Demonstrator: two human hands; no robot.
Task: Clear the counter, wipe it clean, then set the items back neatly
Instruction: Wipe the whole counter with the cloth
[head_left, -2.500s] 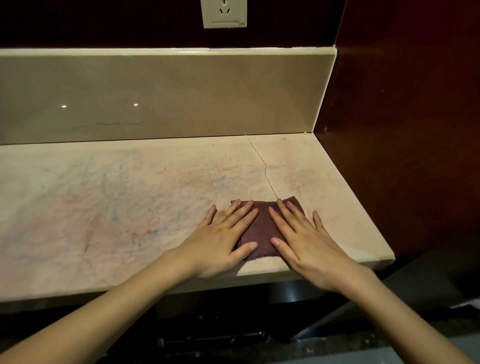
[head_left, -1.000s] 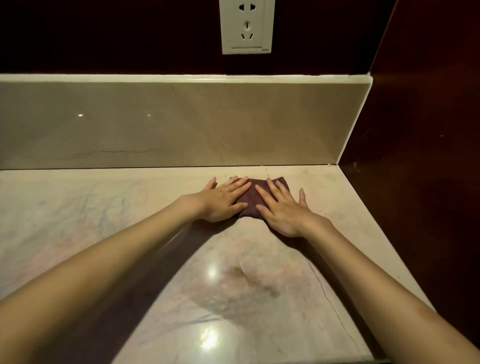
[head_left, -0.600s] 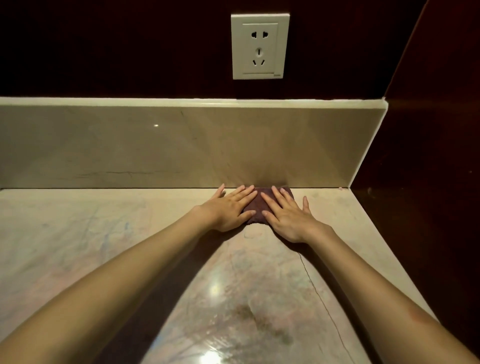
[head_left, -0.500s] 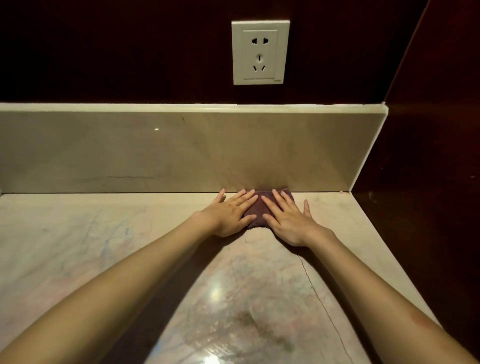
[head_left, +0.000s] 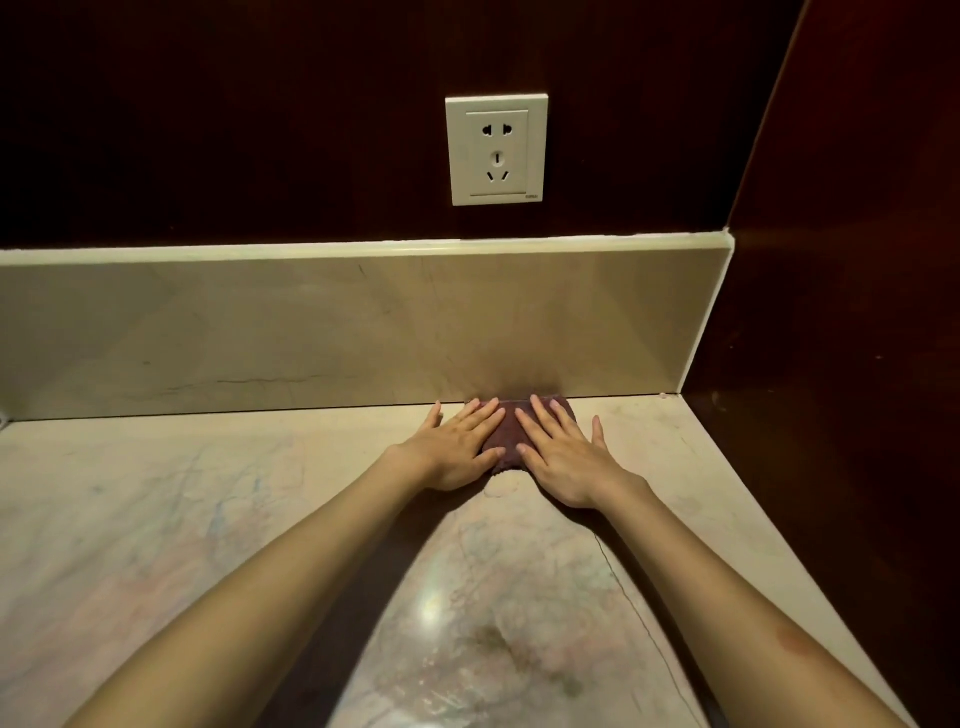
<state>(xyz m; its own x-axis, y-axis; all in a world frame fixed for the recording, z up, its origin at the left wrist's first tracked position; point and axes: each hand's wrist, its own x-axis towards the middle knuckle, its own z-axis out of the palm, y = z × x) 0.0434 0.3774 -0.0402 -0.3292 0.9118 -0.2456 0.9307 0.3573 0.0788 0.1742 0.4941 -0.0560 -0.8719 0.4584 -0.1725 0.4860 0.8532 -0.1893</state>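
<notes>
Against the foot of the backsplash (head_left: 363, 332), almost directly below the wall socket (head_left: 496, 149), the dark cloth (head_left: 506, 434) lies on the table (head_left: 156, 519), its far edge touching the splash. Left hand (head_left: 454, 452) and right hand (head_left: 563, 460) press flat on it side by side, fingers straight, pointing at the backsplash. No forward travel remains, so the next stroke probably runs back from the backsplash or along it; both hands are equally near.
</notes>
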